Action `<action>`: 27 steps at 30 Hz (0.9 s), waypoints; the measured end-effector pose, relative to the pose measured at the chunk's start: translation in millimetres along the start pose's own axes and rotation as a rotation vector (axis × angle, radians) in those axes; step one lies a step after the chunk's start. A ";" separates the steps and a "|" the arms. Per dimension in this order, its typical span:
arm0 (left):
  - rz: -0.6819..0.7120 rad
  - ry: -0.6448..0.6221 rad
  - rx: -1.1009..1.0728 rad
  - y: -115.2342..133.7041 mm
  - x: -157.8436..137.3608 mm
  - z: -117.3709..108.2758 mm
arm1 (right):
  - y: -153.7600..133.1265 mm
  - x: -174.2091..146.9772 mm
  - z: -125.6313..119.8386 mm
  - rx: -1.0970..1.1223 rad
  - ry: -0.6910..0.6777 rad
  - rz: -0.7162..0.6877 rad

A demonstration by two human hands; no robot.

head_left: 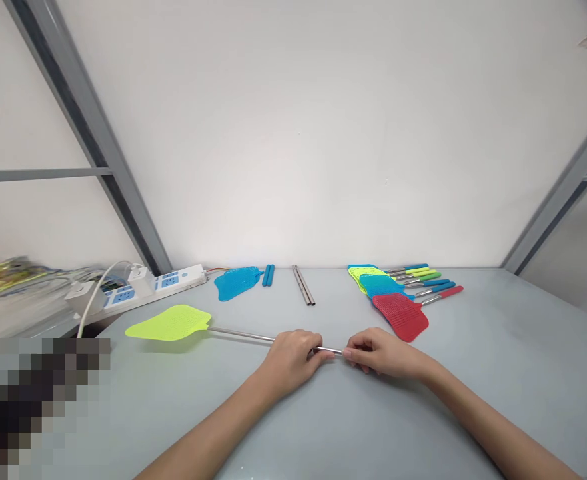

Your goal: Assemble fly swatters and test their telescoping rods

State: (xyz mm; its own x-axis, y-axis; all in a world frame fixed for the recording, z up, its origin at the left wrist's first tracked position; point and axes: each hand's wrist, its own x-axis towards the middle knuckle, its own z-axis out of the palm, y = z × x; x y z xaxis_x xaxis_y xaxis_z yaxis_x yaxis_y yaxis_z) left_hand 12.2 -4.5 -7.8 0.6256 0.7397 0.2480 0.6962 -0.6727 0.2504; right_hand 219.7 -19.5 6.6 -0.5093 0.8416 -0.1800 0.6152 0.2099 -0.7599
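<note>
A fly swatter with a yellow-green head (173, 324) and a thin metal rod (240, 334) lies across the space before me, head to the left. My left hand (296, 357) is wrapped round the rod near its right part. At the rod's right end, my right hand (378, 352) pinches the tip between thumb and fingers. Whether a grip sits inside the right fingers is hidden. Beyond my hands lie bare metal tubes (304, 285), blue handle grips (268, 275) and loose blue swatter heads (237, 283).
Several fly swatters with telescoping rods lie in an overlapping row at the back right, a red swatter head (402, 317) nearest. At the left edge stands a white power strip (138, 290) with plugs and a cable. A white wall (323, 133) closes off the grey table (498, 353).
</note>
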 end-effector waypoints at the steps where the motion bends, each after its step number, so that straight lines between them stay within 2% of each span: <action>1: 0.006 -0.001 0.006 0.5 -0.2 0.1 | -0.1 -0.4 0.3 0.002 -0.007 -0.001; 8: 0.038 0.004 0.024 2.5 -0.1 1.0 | 1.6 -2.6 0.5 0.051 -0.057 -0.001; 13: 0.051 0.002 0.038 2.8 0.4 0.5 | 1.6 -3.6 -1.5 0.130 -0.140 0.038; 19: 0.041 0.016 0.100 3.0 0.8 1.0 | -5.4 -4.9 -3.6 0.038 -0.103 0.028; 27: 0.045 0.032 0.127 0.6 2.8 -0.6 | -6.7 -3.2 -2.8 0.044 -0.105 0.046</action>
State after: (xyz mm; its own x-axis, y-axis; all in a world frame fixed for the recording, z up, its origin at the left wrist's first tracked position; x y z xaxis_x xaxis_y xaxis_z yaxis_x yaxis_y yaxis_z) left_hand 14.2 -2.8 -6.4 0.6468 0.7069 0.2862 0.7081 -0.6960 0.1188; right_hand 218.9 -22.2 14.0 -0.5423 0.7929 -0.2779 0.6136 0.1477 -0.7757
